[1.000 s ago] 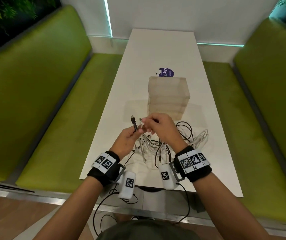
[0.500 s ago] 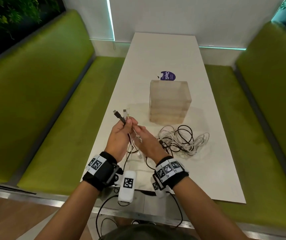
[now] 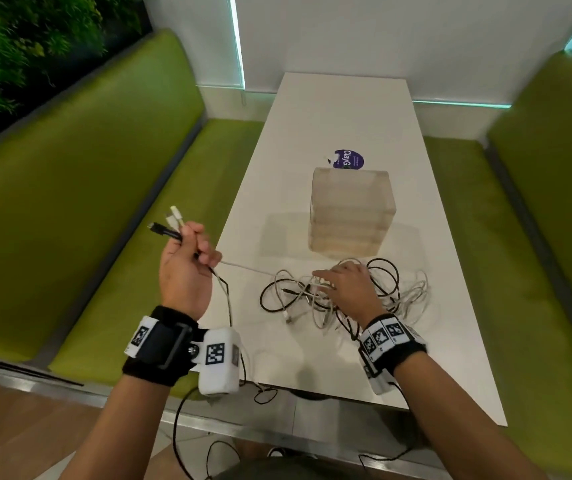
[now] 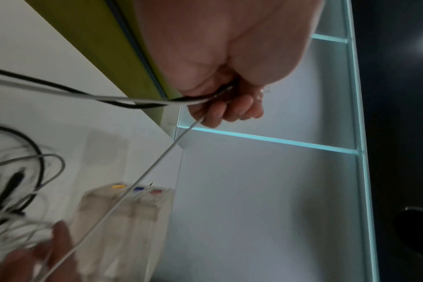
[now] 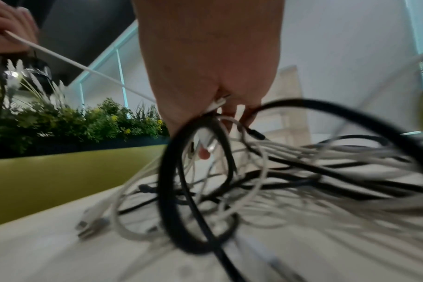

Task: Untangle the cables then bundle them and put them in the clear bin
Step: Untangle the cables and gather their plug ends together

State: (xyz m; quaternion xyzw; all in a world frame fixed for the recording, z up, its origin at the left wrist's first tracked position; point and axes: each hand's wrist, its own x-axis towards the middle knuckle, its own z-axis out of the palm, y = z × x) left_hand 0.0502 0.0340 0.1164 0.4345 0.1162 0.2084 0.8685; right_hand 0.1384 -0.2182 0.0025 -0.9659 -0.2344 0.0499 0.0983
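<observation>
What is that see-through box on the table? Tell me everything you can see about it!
The clear bin is a boxy container of cloudy, see-through plastic, standing upright on the white table just beyond the cable tangle. Faint bands cross its side. From the left wrist view, yellow, blue and red bits show at one end of it, though what they are is too blurry to tell. No cables show in it, and neither hand touches it. A purple sticker lies behind it.

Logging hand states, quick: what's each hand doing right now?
Left hand: closed, gripping three cable ends.
Right hand: on the cable tangle, fingers curled around strands.
</observation>
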